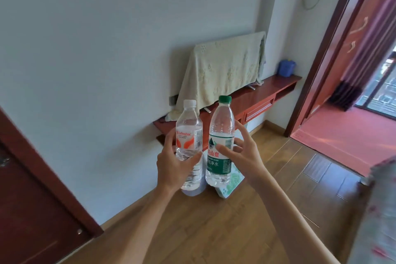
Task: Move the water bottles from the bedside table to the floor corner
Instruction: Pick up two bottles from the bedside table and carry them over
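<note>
I hold two clear water bottles upright in front of me, above the wooden floor. My left hand grips the white-capped bottle with the red and orange label around its middle. My right hand grips the green-capped bottle with the green label, thumb across the label and fingers behind it. The two bottles are side by side, nearly touching. Their lower parts hide some of the floor by the wall.
A white wall runs behind. A red wall-mounted shelf carries a cloth-covered screen and a blue container. A patterned box lies on the floor below the bottles. A dark red door stands left, an open doorway right.
</note>
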